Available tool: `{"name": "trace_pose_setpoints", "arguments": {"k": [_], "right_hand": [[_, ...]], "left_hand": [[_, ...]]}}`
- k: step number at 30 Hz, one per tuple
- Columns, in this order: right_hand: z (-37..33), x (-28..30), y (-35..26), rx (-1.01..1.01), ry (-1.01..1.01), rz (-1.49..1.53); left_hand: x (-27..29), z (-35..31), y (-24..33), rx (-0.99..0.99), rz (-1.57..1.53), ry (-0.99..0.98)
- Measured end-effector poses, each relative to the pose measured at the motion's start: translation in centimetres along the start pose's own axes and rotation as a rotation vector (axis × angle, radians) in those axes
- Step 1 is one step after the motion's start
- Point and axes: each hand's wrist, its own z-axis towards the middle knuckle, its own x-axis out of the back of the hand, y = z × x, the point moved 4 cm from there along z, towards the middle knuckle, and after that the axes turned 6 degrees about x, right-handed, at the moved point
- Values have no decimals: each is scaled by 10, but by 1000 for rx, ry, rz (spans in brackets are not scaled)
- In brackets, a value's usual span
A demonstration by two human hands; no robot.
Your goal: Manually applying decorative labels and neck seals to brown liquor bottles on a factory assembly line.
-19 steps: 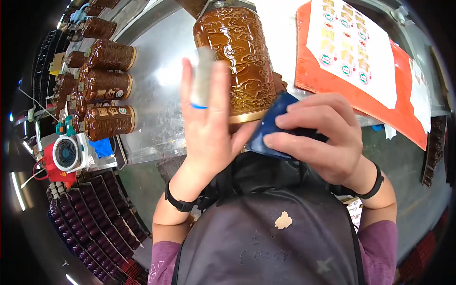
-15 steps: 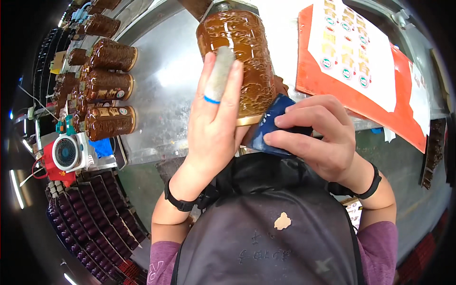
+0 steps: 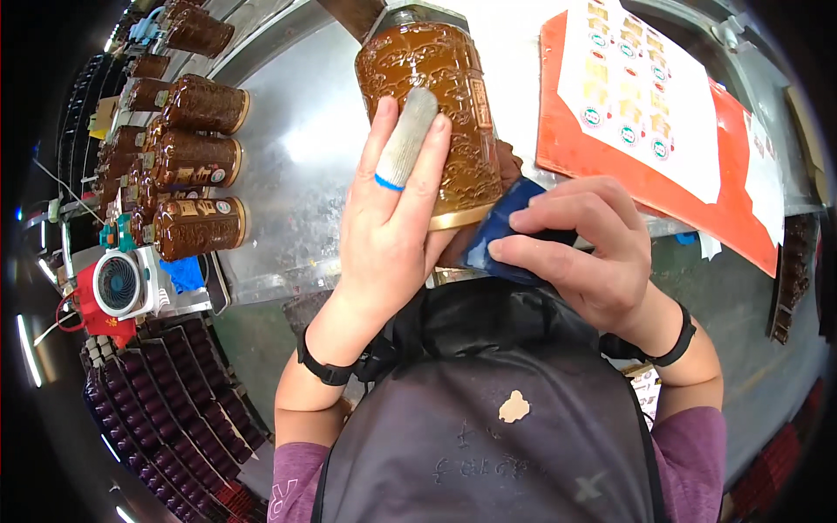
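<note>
A brown, amber-coloured bottle [image 3: 427, 61] with raised relief and a gold band at its base lies on its side in front of me, neck pointing away. A gold-framed label shows on its right side. My left hand [image 3: 384, 227] lies over the bottle, its fingers stretched out and apart; the thumb is mostly hidden. One finger wears a grey knit finger cover with a blue rim. Beside the bottle's base, my right hand [image 3: 593, 244] pinches a flat, dark blue piece [image 3: 506, 222] with whitish patches. This piece meets the bottle's lower right edge; its material is unclear.
Several similar brown bottles [image 3: 200, 228] lie stacked at the left of the metal table [image 3: 292, 187]. A sheet of printed labels [image 3: 641, 96] rests on an orange board [image 3: 558, 131] at the right. A small fan [image 3: 119, 283] stands at the left edge, above racks of dark items [image 3: 166, 392].
The bottle has turned under my left hand, bringing the gold-framed label into view on its right side. Both hands stay nearly in place, the right still pinching the blue piece.
</note>
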Motion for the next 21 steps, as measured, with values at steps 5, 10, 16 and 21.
{"name": "trace_pose_setpoints", "arguments": {"k": [5, 10, 16, 21], "right_hand": [[-9, -7, 5, -120, -41, -41], [3, 3, -2, -36, 48, -58], [12, -3, -4, 10, -45, -42], [-2, -3, 3, 3, -30, -75]], "left_hand": [[-5, -20, -14, 169, -97, 30], [6, -22, -7, 152, 102, 46], [1, 1, -1, 23, -82, 41], [-4, -14, -8, 134, -109, 34]]}}
